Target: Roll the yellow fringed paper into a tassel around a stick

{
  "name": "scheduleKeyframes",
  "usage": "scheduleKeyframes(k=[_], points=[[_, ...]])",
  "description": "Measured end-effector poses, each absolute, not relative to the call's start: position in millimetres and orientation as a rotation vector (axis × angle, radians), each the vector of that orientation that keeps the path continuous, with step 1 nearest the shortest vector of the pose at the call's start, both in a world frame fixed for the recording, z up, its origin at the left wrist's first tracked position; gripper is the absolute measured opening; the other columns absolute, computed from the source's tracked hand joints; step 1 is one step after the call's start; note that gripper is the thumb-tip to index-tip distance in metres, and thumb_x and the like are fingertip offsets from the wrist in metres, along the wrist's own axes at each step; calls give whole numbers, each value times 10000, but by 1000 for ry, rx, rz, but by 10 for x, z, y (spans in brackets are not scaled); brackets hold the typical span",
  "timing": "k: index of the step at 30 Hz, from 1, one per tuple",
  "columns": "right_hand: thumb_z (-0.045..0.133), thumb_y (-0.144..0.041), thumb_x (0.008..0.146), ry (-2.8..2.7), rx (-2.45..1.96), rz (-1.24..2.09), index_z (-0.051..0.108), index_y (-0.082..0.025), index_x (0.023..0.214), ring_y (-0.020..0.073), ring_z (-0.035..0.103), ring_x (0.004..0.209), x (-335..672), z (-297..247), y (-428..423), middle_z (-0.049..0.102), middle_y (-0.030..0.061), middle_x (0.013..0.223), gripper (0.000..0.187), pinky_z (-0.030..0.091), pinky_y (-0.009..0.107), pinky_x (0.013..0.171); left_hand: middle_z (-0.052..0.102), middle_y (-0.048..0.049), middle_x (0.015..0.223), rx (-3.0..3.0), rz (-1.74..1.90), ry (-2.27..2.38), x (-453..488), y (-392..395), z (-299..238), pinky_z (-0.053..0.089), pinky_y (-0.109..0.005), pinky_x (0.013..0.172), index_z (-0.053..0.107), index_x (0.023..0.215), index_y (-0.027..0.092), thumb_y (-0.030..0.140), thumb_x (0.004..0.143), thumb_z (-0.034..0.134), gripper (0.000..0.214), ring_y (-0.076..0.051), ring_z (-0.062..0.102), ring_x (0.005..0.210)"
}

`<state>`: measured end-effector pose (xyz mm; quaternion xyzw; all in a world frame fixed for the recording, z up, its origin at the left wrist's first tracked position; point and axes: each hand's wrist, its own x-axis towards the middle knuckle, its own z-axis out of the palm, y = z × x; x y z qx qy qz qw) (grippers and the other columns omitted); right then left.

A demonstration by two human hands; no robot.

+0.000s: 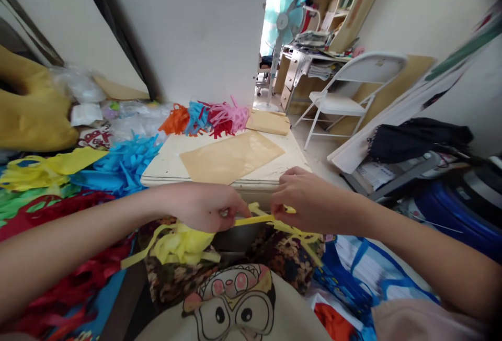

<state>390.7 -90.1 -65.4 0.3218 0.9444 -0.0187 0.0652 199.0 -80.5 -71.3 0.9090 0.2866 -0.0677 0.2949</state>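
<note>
A yellow fringed paper tassel (254, 220) is stretched between my two hands, its middle rolled into a thin band. My left hand (207, 207) pinches the band's left end, with a bunch of yellow strips (182, 244) hanging beneath it. At the other end my right hand (300, 200) grips the band with curled fingers, and more loose strips dangle below. Both hands are over my lap, just in front of a small cream table (164, 166). On that table lies a flat tan paper sheet (231, 155).
Orange, blue, red and pink tassels (227, 116) sit at the table's back edge beside a tan packet (269, 121). Heaps of fringed paper in blue (125, 160), yellow (39, 171) and red (78, 268) lie leftward. A white folding chair (341, 103) and a fan (282, 21) stand behind.
</note>
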Motion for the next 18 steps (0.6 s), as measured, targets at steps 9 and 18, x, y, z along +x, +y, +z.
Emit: scheduleKeyframes(k=[9,18], points=[[509,-104,680,2833,814,-1084,578,-145,689,63,463,550,3955,-819,-828,531,-32,601,81,369,178,543,558,-36,726,1965,-34,344,1928,-772,-911,382,-191,531,553,1027,182,181,714,450,330,-116,475,618],[572,-238,679,2900,921,-1998,574,-142,644,88,488,571,3881,-892,-778,553,-10,610,103,379,205,538,549,28,538,1125,695,154,2223,-735,-1335,364,-154,414,544,732,176,192,500,709,286,-70,487,443]])
